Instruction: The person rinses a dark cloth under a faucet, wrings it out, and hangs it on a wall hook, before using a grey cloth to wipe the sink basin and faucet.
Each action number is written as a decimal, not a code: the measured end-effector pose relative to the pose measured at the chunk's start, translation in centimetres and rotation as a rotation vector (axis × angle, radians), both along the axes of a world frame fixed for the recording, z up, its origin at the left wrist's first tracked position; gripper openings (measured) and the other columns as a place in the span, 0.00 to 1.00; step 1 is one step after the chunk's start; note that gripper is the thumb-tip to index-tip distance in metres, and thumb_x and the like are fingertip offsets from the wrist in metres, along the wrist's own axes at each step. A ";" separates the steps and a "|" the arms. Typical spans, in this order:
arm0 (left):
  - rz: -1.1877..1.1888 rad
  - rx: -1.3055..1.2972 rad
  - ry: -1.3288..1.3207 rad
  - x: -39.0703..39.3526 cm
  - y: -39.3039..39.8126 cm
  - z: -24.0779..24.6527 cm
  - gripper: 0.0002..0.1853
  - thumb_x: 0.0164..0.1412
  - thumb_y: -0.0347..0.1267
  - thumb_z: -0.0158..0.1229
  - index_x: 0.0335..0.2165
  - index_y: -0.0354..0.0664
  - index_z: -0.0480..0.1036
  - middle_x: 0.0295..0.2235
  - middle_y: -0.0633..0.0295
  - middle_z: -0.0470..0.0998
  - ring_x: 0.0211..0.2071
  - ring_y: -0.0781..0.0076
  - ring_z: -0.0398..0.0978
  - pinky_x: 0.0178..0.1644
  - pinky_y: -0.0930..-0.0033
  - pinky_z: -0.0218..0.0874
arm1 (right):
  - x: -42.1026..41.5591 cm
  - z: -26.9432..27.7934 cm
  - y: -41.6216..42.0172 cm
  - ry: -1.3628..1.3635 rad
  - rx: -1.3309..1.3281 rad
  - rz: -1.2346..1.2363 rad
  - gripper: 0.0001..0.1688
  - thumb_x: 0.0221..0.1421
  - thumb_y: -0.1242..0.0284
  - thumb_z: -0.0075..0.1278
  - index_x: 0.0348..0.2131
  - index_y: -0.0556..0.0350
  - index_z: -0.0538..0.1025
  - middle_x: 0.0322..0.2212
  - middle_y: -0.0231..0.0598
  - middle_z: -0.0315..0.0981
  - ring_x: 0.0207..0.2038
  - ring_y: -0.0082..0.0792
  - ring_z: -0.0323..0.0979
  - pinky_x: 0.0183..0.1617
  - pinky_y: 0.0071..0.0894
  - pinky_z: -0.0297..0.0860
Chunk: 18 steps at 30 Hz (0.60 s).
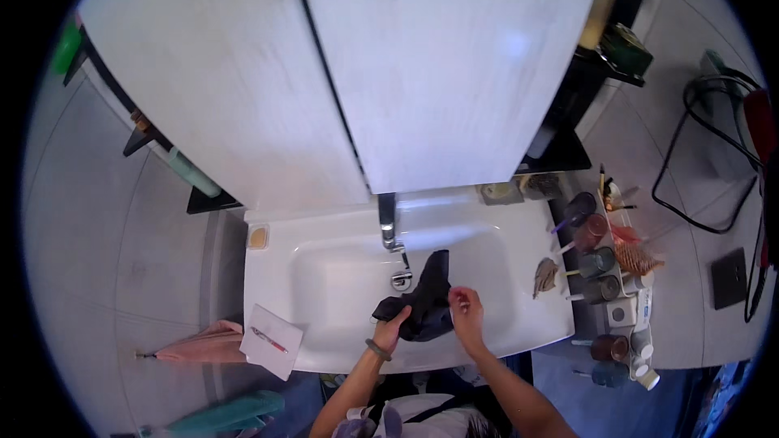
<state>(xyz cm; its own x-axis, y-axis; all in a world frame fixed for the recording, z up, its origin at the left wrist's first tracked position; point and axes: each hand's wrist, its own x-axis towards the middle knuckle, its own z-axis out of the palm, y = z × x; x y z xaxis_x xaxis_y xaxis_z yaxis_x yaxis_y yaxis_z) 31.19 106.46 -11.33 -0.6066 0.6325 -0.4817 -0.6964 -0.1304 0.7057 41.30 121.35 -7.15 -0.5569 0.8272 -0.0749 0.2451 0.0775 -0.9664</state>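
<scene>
A dark, crumpled cloth [431, 307] hangs over the front part of the white washbasin [523, 322]. My left hand [389, 330] grips it from the lower left, thumb on top, and a bracelet circles that wrist. My right hand [467, 310] is at the cloth's right edge with curled fingers; whether they pinch the fabric I cannot tell. Just behind the cloth are the metal drain stopper [401, 280] and the chrome faucet [387, 222]. The cloth's underside is hidden.
On the basin's left corner lies a white box [271, 342] with a pen on it, near a soap dish [258, 236]. A brownish crumpled item [546, 275] rests on the right rim. Cups with toothbrushes [596, 261] line the right wall. A white cabinet [426, 73] overhangs the back.
</scene>
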 end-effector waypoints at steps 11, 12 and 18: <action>0.186 -0.137 -0.231 -5.1 -2.1 -8.6 0.13 0.51 0.29 0.54 0.38 0.39 0.70 0.37 0.62 0.73 0.42 0.69 0.69 0.48 0.67 0.59 | -23.0 0.6 3.9 0.117 -0.474 0.176 0.19 0.56 0.61 0.43 0.34 0.62 0.67 0.22 0.39 0.72 0.19 0.29 0.71 0.18 0.24 0.64; 0.179 -0.114 -0.266 -5.4 -1.5 -8.4 0.13 0.51 0.30 0.54 0.37 0.39 0.70 0.37 0.62 0.73 0.41 0.69 0.69 0.48 0.67 0.60 | -23.0 1.1 4.4 0.116 -0.623 0.163 0.15 0.56 0.62 0.44 0.29 0.56 0.66 0.18 0.36 0.69 0.14 0.23 0.66 0.12 0.20 0.57; 0.198 0.057 -0.402 -6.1 -1.0 -9.8 0.13 0.51 0.30 0.50 0.37 0.39 0.69 0.37 0.61 0.73 0.42 0.67 0.69 0.50 0.65 0.58 | -23.8 0.9 5.5 0.178 -0.916 0.289 0.12 0.56 0.65 0.42 0.24 0.53 0.64 0.12 0.29 0.58 0.08 0.17 0.47 0.09 0.19 0.42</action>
